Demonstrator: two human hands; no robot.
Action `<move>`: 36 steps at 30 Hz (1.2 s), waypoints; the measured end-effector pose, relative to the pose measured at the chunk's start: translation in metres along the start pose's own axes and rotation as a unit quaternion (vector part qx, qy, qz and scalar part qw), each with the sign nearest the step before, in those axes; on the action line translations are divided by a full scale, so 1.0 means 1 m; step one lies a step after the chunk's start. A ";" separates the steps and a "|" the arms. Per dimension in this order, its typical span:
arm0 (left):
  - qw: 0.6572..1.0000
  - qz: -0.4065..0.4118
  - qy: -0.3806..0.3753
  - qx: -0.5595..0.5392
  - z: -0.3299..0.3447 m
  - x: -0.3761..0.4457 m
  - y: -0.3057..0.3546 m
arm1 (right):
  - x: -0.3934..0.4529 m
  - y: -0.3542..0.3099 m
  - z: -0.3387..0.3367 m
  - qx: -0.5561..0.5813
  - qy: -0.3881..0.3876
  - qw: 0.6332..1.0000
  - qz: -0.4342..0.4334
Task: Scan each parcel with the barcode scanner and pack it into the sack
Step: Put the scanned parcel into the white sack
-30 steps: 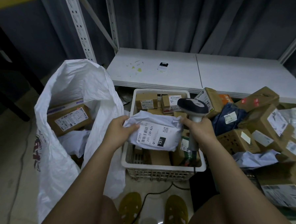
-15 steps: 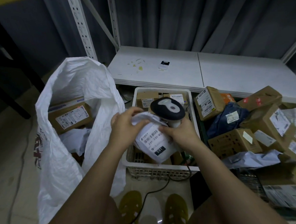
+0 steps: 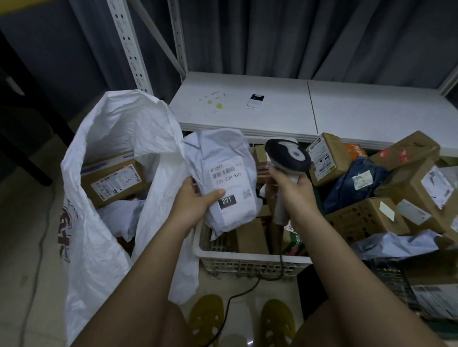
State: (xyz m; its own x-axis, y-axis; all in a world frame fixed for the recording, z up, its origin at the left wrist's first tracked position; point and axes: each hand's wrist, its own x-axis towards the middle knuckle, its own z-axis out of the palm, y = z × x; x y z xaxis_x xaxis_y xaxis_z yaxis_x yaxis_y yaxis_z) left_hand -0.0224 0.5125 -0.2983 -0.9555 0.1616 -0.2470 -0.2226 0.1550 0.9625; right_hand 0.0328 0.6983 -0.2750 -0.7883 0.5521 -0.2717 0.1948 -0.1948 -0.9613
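Down at floor level, me sitting, my two arms out over the goods
sack [image 3: 114,131]: big white woven one, on my left, mouth open and slumped; a brown labelled carton [image 3: 114,180] and some white poly bags lie inside
shelf board [image 3: 272,110]: white, low, behind everything; small dark-and-white item on it, too small to tell
loose pile [image 3: 398,191]: brown cartons and a dark blue bag, heaped on my right, beside the crate
crate [image 3: 243,262]: white slotted plastic, straight ahead between sack and pile, cartons inside
parcel [image 3: 223,179]: white poly mailer, label facing me, black tag "231"; held up over the crate's left end, its top edge touching the sack's rim
scanner [image 3: 288,157]: dark head with a grey patch, pale handle, head just beside the parcel's right edge; cable drops to the floor
left hand [image 3: 195,201]: I grip the parcel's lower left, thumb flat across the label, fingers curled behind
right hand [image 3: 292,191]: my fingers wrapped tight round the scanner handle
sandals [image 3: 206,323]: yellow, at the bottom edge
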 end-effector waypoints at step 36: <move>0.946 0.117 0.302 -0.010 -0.087 -0.027 0.010 | -0.023 -0.005 0.047 -0.067 -0.181 0.980 -0.056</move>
State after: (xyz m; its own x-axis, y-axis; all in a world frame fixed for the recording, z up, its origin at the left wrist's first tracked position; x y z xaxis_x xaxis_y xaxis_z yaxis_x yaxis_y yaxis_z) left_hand -0.0156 0.4244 -0.2721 -0.9144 -0.3975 0.0762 0.0107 0.1644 0.9863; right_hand 0.0225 0.6485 -0.2618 -0.9596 0.2357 -0.1536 0.1515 -0.0273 -0.9881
